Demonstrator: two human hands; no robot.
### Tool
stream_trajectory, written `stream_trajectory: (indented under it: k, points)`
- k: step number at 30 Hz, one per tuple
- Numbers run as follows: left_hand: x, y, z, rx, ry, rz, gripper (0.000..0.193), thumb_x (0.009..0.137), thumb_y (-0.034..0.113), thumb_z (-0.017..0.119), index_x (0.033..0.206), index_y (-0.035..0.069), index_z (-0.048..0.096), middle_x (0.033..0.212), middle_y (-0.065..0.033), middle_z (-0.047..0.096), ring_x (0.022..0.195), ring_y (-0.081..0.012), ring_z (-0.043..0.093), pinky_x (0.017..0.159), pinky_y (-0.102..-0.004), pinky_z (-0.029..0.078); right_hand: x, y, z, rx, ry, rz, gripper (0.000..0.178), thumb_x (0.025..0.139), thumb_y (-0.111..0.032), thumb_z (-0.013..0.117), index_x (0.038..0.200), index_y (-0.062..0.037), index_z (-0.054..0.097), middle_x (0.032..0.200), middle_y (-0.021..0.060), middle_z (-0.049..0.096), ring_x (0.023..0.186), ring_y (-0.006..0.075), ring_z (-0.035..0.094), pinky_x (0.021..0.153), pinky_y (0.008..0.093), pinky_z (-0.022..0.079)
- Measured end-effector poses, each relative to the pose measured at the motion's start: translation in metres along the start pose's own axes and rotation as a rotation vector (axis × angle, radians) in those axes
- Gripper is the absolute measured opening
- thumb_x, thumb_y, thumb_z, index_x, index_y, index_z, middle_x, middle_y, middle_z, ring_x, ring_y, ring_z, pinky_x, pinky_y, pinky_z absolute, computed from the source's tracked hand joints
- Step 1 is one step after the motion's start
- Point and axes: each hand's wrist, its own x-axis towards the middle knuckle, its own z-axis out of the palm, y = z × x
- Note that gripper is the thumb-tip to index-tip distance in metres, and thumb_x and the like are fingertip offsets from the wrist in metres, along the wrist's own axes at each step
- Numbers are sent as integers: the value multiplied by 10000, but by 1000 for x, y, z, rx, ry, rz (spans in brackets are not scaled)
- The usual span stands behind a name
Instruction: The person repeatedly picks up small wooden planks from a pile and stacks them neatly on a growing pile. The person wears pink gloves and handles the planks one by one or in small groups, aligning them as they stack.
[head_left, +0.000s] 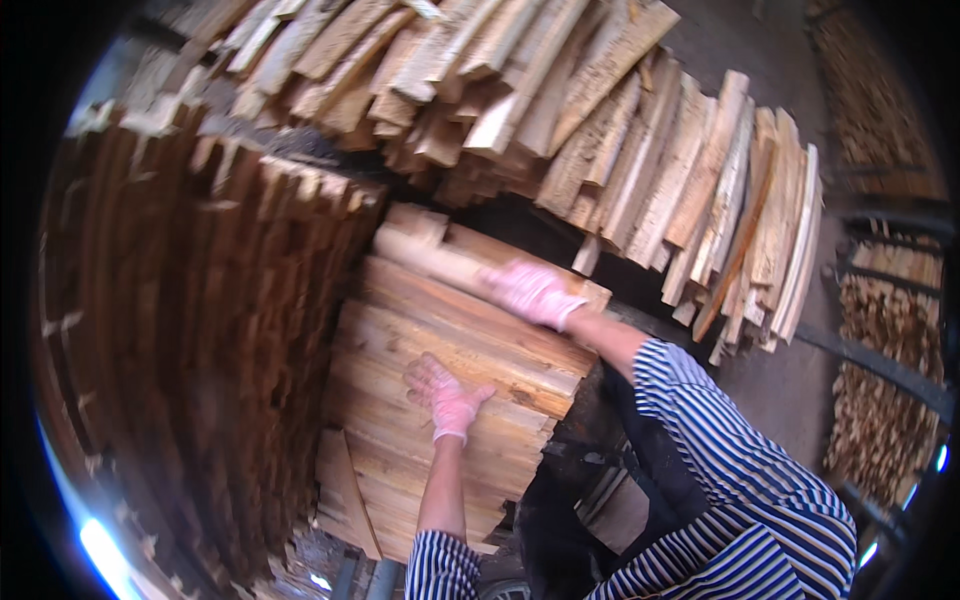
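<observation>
My left hand [445,400], in a pale pink glove, lies flat with its fingers spread on a layer of wooden boards [480,475] set side by side. My right hand [535,293], gloved alike and blurred, rests over a board [430,256] along the far edge of this layer. Its fingers are too smeared to show whether they grip. A short wood piece [416,224] sits at that board's far left end. One narrow strip [357,495] lies slantwise across the near left part of the layer.
A tall stack of wood [190,340] rises close on the left. Loose boards [690,190] are heaped across the far side, their ends jutting toward me. More stacked wood [880,390] stands at the far right behind a dark metal bar [885,368].
</observation>
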Motion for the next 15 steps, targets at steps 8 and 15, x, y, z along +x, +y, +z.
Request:
stream_trajectory:
  k: [8, 15]
  points:
    - [7, 36, -14, -63, 31, -164, 1396, 666, 609, 872, 1611, -11, 54, 1645, -352, 54, 1541, -476, 59, 1238, -575, 110, -17, -29, -2, 176, -83, 133, 611, 1034, -483, 451, 1593, -260, 348, 1627, 245, 292, 1468, 432, 346, 1219, 548, 262]
    - [23, 259, -123, -448, 799, 544, 922, 807, 336, 869, 1526, -12, 409, 1543, -242, 449, 1469, -366, 378, 1216, -437, 312, -122, -22, -42, 622, 153, 437, 745, 975, -496, 555, 1602, -184, 301, 1658, 180, 271, 1522, 351, 290, 1230, 423, 274]
